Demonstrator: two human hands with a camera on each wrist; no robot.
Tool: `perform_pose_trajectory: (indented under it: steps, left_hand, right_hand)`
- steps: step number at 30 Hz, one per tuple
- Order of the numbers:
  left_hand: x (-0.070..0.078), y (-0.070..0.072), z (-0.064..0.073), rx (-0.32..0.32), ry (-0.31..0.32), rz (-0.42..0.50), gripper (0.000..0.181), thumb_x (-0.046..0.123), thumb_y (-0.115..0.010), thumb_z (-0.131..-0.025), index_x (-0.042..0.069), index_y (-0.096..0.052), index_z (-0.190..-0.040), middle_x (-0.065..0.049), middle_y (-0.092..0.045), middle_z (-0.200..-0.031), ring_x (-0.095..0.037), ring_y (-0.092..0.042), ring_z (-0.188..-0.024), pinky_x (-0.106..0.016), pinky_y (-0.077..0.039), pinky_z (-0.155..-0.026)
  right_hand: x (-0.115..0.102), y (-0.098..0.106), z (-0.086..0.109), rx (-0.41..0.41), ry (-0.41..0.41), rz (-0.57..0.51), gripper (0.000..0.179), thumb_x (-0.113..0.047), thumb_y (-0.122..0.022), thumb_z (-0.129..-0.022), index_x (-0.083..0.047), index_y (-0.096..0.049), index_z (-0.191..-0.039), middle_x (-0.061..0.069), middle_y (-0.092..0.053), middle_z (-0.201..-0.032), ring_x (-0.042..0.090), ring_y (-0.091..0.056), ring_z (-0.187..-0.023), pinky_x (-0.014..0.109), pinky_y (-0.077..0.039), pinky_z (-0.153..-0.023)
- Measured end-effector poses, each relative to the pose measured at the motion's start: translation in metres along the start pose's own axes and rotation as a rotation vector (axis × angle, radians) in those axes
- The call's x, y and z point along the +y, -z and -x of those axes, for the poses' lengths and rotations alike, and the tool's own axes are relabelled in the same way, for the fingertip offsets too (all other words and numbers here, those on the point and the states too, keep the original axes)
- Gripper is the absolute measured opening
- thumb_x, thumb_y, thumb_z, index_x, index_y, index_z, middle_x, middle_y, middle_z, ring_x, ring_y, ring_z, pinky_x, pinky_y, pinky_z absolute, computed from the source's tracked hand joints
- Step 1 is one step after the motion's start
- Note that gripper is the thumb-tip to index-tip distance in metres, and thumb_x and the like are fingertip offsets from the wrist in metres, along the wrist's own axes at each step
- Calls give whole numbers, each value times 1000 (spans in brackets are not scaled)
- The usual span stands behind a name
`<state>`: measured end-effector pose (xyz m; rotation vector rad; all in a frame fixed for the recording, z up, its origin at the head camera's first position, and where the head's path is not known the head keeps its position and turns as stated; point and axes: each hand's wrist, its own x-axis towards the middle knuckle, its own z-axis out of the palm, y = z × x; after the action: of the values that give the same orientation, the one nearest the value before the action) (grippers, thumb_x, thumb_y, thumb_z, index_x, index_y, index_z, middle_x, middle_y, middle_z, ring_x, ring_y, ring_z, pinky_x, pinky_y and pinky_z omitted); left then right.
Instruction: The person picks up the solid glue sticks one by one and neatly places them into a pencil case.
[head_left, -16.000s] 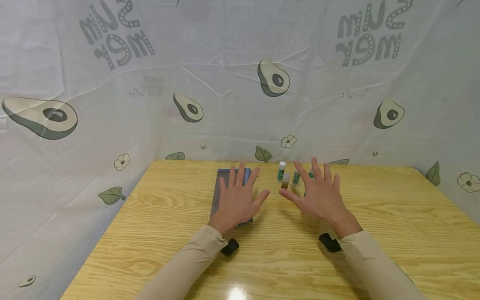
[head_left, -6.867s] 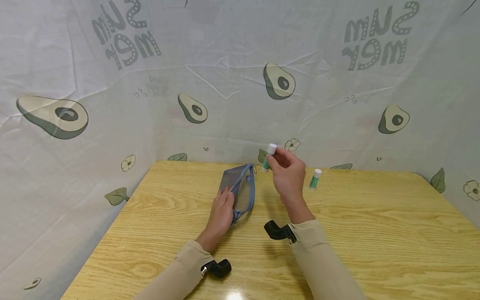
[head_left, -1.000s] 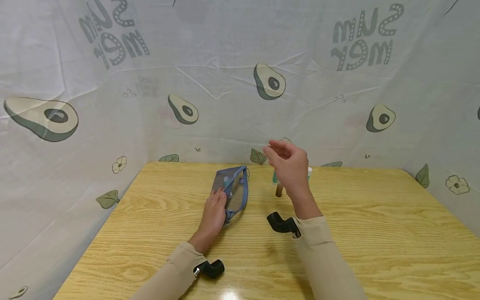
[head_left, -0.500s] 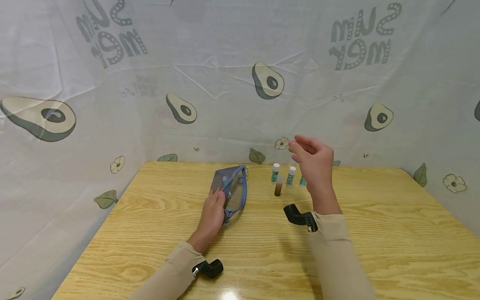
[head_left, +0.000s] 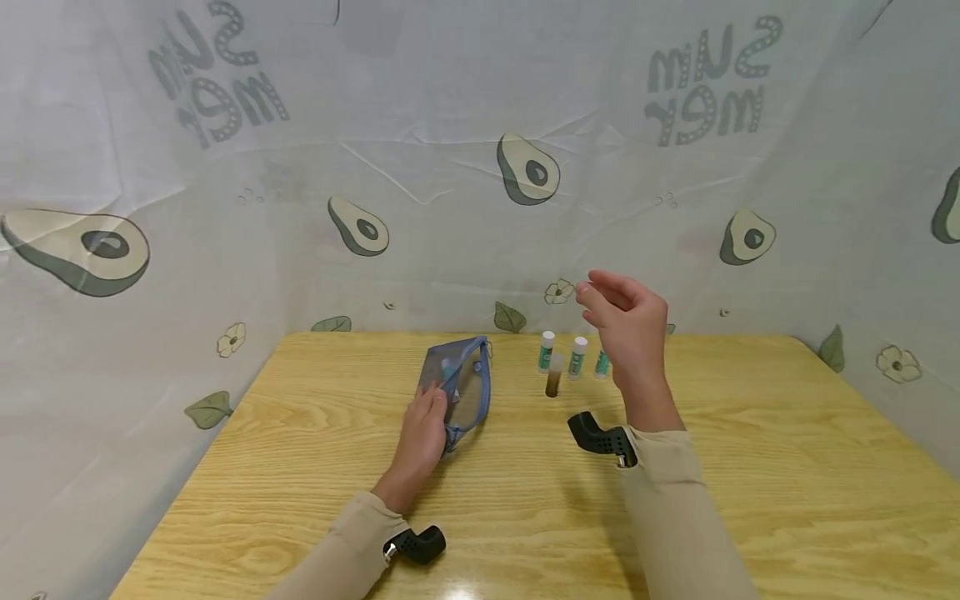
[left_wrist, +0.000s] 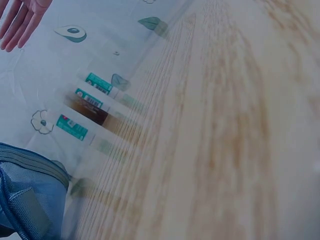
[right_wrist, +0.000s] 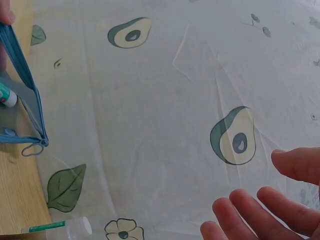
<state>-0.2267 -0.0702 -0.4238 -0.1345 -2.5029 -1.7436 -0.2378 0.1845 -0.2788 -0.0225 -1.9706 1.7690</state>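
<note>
My left hand (head_left: 422,429) grips the near side of a blue-grey mesh zip pouch (head_left: 486,387) lying on the table, its zipped mouth gaping to the right. A glue stick (right_wrist: 7,96) with a white end and green label lies inside it. My right hand (head_left: 633,329) hangs in the air with loosely bent fingers, holding nothing. Just left of it and below, three green-labelled glue sticks (head_left: 577,357) with white caps stand upright; the forearm side partly hides the rightmost. In front of them stands a brown tube (head_left: 552,383) with a pale cap.
The wooden table (head_left: 510,508) ends at the back against a hanging white cloth (head_left: 435,250) printed with avocados. Black wrist cameras (head_left: 600,433) stick out inward from both sleeves. A cord loop (right_wrist: 34,149) hangs off the pouch's zip end.
The pouch, flat at first, got opened by my left hand. A glue stick went from my right hand's pinch into it. In the last second my empty right hand moved right, then stopped.
</note>
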Motion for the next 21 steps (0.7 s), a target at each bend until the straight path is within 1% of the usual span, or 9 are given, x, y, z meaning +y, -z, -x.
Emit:
perform_pose_trajectory:
  steps: [3,7,13,21]
  left_hand:
    - [-1,-1,0,6,0,-3,55,25,-29,-118,-9,-40,-159,-28,-34,-169,-49,-13,-164,-67,-13,-132]
    - [-1,-1,0,3,11,-7,55,27,-29,-118,-8,-39,-160,-27,-34,-170,-48,-12,-164,-67,-13,-132]
    - [-1,0,1,0,9,0,55,25,-28,-118,-9,-38,-160,-28,-33,-170,-48,-12,-164,-67,-13,-132]
    - [1,0,0,-3,13,-6,56,28,-28,-118,-7,-40,-160,-26,-34,-170,-48,-11,-165,-68,-12,-132]
  right_hand:
    - [0,-1,1,7,6,-6,40,-25,-76,-100,-5,-72,-134,-12,-74,-103,2,-75,-94,19,-62,-87]
    - [0,-4,1,9,15,-19,39,-24,-76,-100,-4,-73,-133,-13,-74,-102,3,-75,-95,18,-62,-87]
    - [4,-10,1,3,16,-47,39,-21,-76,-99,-4,-72,-134,-11,-73,-104,3,-74,-96,19,-62,-88]
    - [12,-15,0,-9,20,-32,40,-21,-76,-100,-5,-71,-136,-12,-72,-108,2,-72,-98,16,-60,-89]
